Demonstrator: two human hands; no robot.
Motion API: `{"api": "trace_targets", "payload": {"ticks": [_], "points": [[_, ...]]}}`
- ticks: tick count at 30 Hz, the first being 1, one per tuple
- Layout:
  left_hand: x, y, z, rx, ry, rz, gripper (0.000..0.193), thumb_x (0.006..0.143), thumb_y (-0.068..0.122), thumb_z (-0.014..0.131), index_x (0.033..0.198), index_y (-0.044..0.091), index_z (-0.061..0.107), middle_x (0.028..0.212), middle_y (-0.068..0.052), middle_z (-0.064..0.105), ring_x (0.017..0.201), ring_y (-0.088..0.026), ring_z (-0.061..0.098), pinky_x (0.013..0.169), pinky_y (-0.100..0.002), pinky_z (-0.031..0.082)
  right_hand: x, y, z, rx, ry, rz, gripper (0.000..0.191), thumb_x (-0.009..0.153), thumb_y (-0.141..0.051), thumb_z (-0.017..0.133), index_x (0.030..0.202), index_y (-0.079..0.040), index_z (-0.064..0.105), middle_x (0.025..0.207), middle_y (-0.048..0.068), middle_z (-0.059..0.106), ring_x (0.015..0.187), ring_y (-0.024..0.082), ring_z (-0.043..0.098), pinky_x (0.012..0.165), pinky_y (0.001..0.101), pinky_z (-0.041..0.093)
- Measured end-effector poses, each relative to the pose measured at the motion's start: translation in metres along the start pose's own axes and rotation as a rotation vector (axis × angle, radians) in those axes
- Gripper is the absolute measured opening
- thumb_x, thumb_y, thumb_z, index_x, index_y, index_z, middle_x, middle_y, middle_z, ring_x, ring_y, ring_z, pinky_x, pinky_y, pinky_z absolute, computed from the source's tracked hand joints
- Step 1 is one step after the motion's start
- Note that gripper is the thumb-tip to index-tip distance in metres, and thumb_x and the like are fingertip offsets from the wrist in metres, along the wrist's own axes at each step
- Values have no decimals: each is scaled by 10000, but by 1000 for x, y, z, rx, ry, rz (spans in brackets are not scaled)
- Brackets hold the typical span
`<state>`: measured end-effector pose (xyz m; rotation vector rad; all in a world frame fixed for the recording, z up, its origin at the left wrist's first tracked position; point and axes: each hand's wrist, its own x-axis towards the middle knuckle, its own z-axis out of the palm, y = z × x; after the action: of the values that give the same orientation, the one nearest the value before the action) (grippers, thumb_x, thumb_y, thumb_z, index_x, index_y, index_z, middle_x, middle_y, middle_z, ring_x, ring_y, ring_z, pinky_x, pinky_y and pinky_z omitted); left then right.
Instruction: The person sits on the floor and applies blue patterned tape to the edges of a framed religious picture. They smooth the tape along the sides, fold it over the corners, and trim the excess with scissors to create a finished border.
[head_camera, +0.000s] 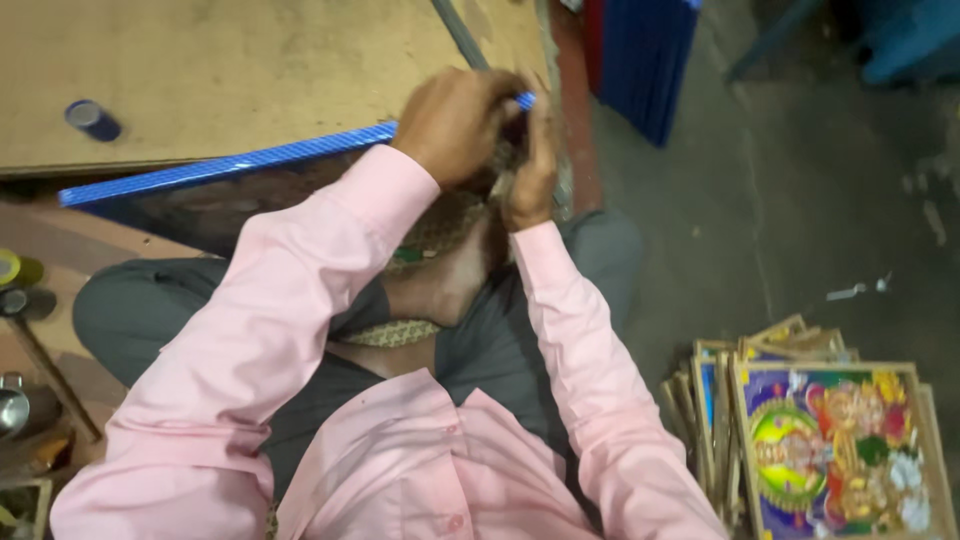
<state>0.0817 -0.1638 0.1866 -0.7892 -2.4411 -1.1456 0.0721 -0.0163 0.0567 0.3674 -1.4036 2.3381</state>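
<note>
Plainly, both hands crowd one corner of the blue-edged picture frame (230, 165), which lies tilted across the person's lap with its far end out at nine o'clock under the plywood board (250, 70). The left hand (455, 125) is clenched over the frame's corner; the right hand (535, 165) pinches something small against it, though what it holds I cannot tell. With fingers (540, 120) packed so close, a slip could nick a knuckle, or the unsupported frame could twist off the knee. At four o'clock, the stack of framed prints (830, 445) on the floor sits near enough to be kicked.
</note>
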Motion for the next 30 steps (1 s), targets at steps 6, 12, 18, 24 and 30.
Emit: {"api": "trace_targets", "payload": {"ticks": [6,12,18,24,30], "points": [[3,-14,15,201,16,-63,117,758,148,735,856,90,762,867,-211,733,829,-418,717,717,-522,566,38,1,2,-685,27,-287,312,1080,-215,557,1242,34,651,1265,126,686,1189,236,632,1066,356,472],[-32,-47,-18,272,-20,-110,73,766,161,763,809,102,761,826,-195,735,798,-406,713,685,-518,552,41,-11,13,-548,-39,-117,328,1060,-227,525,943,20,705,889,76,712,807,143,660,750,297,528],[-120,-68,-135,397,40,-141,211,858,141,753,1064,115,793,910,-215,730,848,-405,702,747,-516,545,39,-23,16,-497,-78,-71,344,1065,-236,536,904,29,684,843,82,684,789,152,635,750,306,510],[-206,-83,-211,448,196,-232,217,939,192,892,1051,45,778,930,-179,742,808,-323,715,730,-417,545,39,-23,17,-454,-45,13,367,1058,-262,541,883,25,686,820,85,683,767,164,630,732,313,501],[-222,-124,-173,-309,676,-292,285,987,23,835,1193,-70,662,1057,-156,733,959,-170,720,881,-335,593,47,-20,31,-369,52,57,430,1036,-319,548,876,50,702,829,148,740,766,220,706,756,344,565]]}}
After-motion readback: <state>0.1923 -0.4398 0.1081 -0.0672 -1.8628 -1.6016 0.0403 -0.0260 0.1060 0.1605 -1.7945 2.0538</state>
